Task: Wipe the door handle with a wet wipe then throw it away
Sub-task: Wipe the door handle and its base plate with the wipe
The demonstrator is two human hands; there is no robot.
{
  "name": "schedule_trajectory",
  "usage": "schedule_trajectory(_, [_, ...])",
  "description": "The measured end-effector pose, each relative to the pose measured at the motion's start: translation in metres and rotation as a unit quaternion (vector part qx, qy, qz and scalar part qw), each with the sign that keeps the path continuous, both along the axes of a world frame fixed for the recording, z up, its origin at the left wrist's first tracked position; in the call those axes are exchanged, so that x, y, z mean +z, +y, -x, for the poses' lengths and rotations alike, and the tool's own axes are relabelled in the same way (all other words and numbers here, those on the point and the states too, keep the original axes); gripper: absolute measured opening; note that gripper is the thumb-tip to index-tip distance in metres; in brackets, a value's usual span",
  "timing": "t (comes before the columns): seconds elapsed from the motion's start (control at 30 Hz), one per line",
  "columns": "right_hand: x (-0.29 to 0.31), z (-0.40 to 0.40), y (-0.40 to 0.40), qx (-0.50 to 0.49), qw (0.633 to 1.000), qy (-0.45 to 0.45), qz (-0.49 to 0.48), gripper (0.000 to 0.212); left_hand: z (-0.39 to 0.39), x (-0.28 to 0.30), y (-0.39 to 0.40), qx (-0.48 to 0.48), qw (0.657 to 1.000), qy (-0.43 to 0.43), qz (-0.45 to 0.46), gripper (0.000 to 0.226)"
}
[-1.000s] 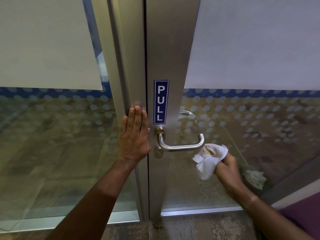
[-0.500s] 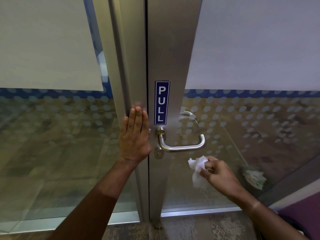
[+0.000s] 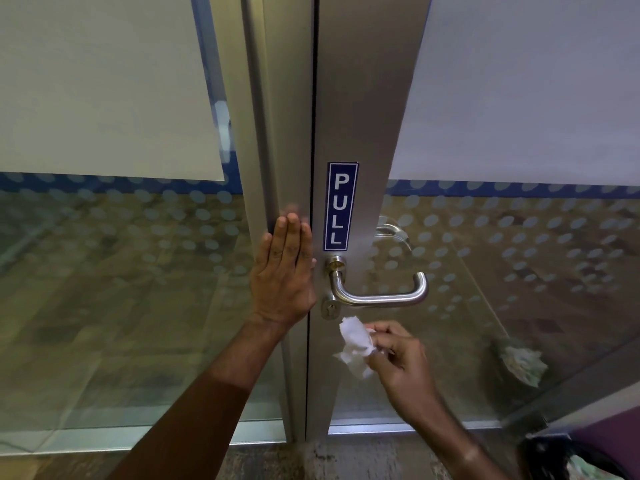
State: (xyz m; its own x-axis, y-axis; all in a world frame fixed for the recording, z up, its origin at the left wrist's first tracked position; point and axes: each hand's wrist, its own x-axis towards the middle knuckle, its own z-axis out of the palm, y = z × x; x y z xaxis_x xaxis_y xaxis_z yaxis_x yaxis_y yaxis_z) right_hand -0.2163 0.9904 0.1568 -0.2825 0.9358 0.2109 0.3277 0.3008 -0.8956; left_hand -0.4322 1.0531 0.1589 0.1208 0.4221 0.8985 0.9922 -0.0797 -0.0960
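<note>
A brushed steel lever door handle point(image 3: 381, 297) juts from the metal door frame, below a blue PULL sign point(image 3: 341, 206). My left hand point(image 3: 282, 277) lies flat with fingers together on the fixed frame post left of the door gap. My right hand point(image 3: 398, 358) pinches a crumpled white wet wipe point(image 3: 355, 344) just below the handle's left end and the keyhole point(image 3: 329, 309). The wipe hangs clear of the handle.
Glass panels with frosted film and dot pattern flank the metal frame point(image 3: 360, 116). A second handle point(image 3: 394, 233) shows through the glass behind. A purple surface point(image 3: 609, 438) and a dark object sit at the lower right. Speckled floor runs along the bottom.
My right hand has carried the wipe from under the handle's right end leftward and down, to below the keyhole end. The left hand has stayed pressed on the frame.
</note>
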Motion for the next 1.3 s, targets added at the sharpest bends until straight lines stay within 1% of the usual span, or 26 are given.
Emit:
schedule_trajectory(0.07, [0.008,0.0,-0.008,0.032,0.999,-0.015,-0.036,0.025,0.001,0.001,-0.001,0.001,1.0,0.003,0.002,0.066])
schedule_trajectory(0.13, [0.021,-0.003,-0.012,0.031,0.992,-0.053,-0.113,0.029,0.0,0.002,-0.001,-0.001,1.0,0.006,0.001,0.066])
schedule_trajectory(0.2, [0.038,-0.003,-0.01,0.015,0.978,-0.076,-0.195,0.038,0.0,0.003,0.0,0.002,1.0,0.005,-0.001,0.066])
schedule_trajectory(0.23, [0.047,-0.002,-0.006,0.007,0.969,-0.086,-0.234,0.038,0.0,0.003,0.0,0.002,1.0,0.005,0.0,0.067])
schedule_trajectory(0.4, [0.077,0.012,0.025,-0.026,0.91,-0.156,-0.383,0.027,-0.001,0.004,-0.003,0.003,1.0,0.003,0.008,0.073])
schedule_trajectory(0.47, [0.082,0.023,0.034,-0.009,0.887,-0.197,-0.417,0.019,-0.001,0.004,-0.004,0.01,1.0,0.008,0.012,0.078])
schedule_trajectory(0.53, [0.082,0.033,0.041,0.024,0.872,-0.267,-0.409,0.021,0.0,0.004,-0.004,0.011,1.0,0.01,0.02,0.086])
schedule_trajectory(0.6, [0.081,0.04,0.046,0.064,0.859,-0.331,-0.385,0.029,0.0,0.005,-0.003,0.008,1.0,0.009,0.021,0.089])
schedule_trajectory(0.67, [0.08,0.045,0.051,0.09,0.833,-0.374,-0.397,0.021,0.0,0.005,-0.003,0.005,1.0,0.007,0.019,0.086])
schedule_trajectory(0.73, [0.08,0.048,0.053,0.101,0.818,-0.388,-0.412,0.018,0.0,0.005,-0.003,0.004,1.0,0.009,0.015,0.084])
schedule_trajectory(0.83, [0.081,0.053,0.054,0.078,0.805,-0.409,-0.423,0.016,0.0,0.004,-0.003,0.008,1.0,0.012,0.017,0.09])
schedule_trajectory(0.93, [0.082,0.06,0.053,0.047,0.789,-0.44,-0.426,0.031,0.001,0.003,-0.003,0.01,0.999,0.011,0.029,0.098])
schedule_trajectory(1.03, [0.082,0.065,0.051,0.025,0.777,-0.477,-0.409,0.036,0.001,0.004,-0.003,0.008,1.0,0.014,0.026,0.091])
schedule_trajectory(1.1, [0.082,0.066,0.051,0.025,0.777,-0.492,-0.393,0.04,0.001,0.004,-0.004,0.01,0.999,0.012,0.03,0.087])
schedule_trajectory(1.23, [0.084,0.063,0.051,0.039,0.781,-0.495,-0.377,0.046,0.001,0.003,-0.005,0.015,0.999,0.015,0.037,0.094])
schedule_trajectory(1.3, [0.084,0.061,0.05,0.036,0.788,-0.489,-0.372,0.042,0.0,0.003,-0.004,0.01,0.999,0.015,0.028,0.093])
